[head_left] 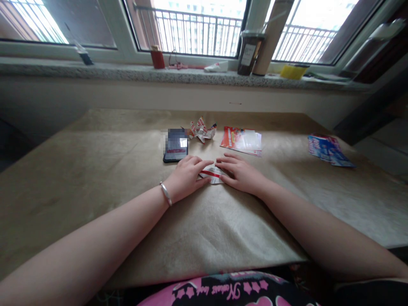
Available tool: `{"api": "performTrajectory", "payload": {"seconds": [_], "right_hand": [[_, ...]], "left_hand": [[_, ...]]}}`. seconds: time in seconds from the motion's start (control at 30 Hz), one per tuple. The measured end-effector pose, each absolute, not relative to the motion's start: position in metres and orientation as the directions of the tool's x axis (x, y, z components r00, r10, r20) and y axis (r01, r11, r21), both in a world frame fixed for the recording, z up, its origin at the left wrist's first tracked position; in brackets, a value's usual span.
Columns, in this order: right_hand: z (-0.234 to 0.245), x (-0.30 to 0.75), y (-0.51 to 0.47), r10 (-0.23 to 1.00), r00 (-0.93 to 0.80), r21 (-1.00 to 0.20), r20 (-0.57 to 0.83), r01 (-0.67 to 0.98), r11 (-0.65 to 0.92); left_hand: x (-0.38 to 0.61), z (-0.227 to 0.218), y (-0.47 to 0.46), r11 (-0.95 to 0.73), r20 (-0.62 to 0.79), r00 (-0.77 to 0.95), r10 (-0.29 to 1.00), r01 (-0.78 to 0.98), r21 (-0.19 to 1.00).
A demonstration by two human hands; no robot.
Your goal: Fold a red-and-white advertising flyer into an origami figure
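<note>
A small folded piece of paper (pixel 214 173), white with a red stripe and printing, lies on the table in front of me. My left hand (pixel 190 174) rests over its left end, thumb at the near side and fingers stretched toward the far side. At the right end, my right hand (pixel 240 172) touches the paper with its fingers spread and its thumb apart. Both hands look open and lie low on the table. The parts of the paper beneath my fingers are hidden.
Beyond my hands are a dark phone (pixel 176 145), a crumpled printed wrapper (pixel 202 131) and red-and-white packets (pixel 242 140). Blue packets (pixel 330 151) lie farther right on the beige table cover (pixel 79 182). Along the windowsill (pixel 114 73) stand a dark jar (pixel 250 53) and other items.
</note>
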State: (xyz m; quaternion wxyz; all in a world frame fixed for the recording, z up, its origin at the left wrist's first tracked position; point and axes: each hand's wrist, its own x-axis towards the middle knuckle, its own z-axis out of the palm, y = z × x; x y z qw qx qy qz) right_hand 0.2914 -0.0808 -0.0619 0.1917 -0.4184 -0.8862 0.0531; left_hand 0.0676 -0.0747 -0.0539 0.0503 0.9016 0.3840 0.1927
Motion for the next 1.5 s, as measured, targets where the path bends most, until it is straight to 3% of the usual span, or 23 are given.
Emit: {"api": "performTrajectory", "payload": {"seconds": [0.37,0.63,0.97,1.17,1.23,1.37,1.5], "right_hand": [[-0.069,0.293,-0.076,0.795,-0.536,-0.467,0.285,0.646,0.603],[-0.069,0.290,-0.078,0.832,-0.488,-0.614,0.262,0.581,0.534],[-0.072,0.284,-0.081,0.872,-0.421,-0.709,0.249,0.534,0.460],[-0.070,0.282,-0.084,0.899,-0.327,-0.765,0.291,0.485,0.424],[-0.067,0.282,-0.086,0.874,-0.323,-0.731,0.363,0.482,0.482],[-0.062,0.284,-0.086,0.751,-0.438,-0.515,0.493,0.549,0.658],[-0.058,0.286,-0.085,0.696,-0.570,-0.359,0.437,0.599,0.715]], "left_hand": [[0.066,-0.054,-0.072,-0.736,0.292,0.692,0.660,0.520,0.434],[0.066,-0.054,-0.073,-0.730,0.314,0.688,0.654,0.466,0.499],[0.067,-0.052,-0.067,-0.687,0.251,0.694,0.675,0.467,0.556],[0.063,-0.052,-0.065,-0.688,0.368,0.619,0.694,0.418,0.593],[0.063,-0.052,-0.065,-0.728,0.452,0.596,0.664,0.375,0.574],[0.064,-0.057,-0.063,-0.781,0.533,0.580,0.616,0.361,0.509],[0.064,-0.059,-0.063,-0.837,0.478,0.692,0.540,0.381,0.394]]}}
